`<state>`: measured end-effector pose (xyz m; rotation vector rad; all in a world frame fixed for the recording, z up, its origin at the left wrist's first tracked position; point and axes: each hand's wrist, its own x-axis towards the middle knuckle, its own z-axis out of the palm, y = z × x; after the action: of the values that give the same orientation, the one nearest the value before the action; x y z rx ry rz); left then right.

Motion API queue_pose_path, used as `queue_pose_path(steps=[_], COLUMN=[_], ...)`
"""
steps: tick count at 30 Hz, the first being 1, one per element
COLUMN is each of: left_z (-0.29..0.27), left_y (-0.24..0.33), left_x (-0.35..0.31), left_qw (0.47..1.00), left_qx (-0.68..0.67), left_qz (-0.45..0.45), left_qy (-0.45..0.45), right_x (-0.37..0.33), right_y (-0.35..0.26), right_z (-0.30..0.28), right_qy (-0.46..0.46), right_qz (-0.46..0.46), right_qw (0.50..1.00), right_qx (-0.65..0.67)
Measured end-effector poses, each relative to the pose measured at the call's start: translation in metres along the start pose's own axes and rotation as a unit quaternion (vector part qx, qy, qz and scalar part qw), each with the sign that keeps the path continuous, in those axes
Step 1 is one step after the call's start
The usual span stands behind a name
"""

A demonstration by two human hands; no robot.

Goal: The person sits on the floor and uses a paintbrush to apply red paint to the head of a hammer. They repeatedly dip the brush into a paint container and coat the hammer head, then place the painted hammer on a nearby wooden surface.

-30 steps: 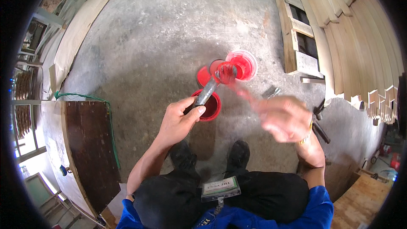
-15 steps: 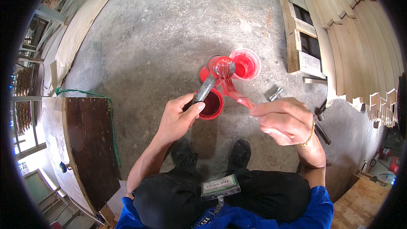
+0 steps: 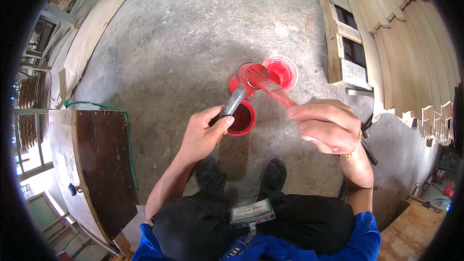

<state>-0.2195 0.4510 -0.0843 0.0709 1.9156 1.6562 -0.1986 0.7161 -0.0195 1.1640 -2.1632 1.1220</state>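
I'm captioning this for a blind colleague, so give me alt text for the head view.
A person's right hand holds a red paintbrush at the red end of a grey tool in the left hand. On the concrete floor stand a red pot and a pale, red-stained tub, with boards stacked at right.

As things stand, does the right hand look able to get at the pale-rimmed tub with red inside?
Probably yes: nothing seems to stand between the right hand, which holds a paintbrush, and the right side of the tub. The metal tool in the left hand shows mostly left of it.
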Motion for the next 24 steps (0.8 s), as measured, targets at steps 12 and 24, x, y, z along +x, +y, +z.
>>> queue_pose_path(steps=[12,24], left_z=[0.0,-0.003], left_y=[0.002,0.0], left_x=[0.001,-0.001], left_qw=[1.0,0.998], left_qx=[0.011,-0.05], left_qz=[0.005,0.024], left_qy=[0.007,-0.016], right_x=[0.003,-0.006], right_y=[0.01,-0.004], right_z=[-0.006,-0.016], right_qy=[-0.085,-0.015], right_qz=[-0.034,0.039], right_qw=[0.995,0.997], right_qx=[0.029,-0.059])
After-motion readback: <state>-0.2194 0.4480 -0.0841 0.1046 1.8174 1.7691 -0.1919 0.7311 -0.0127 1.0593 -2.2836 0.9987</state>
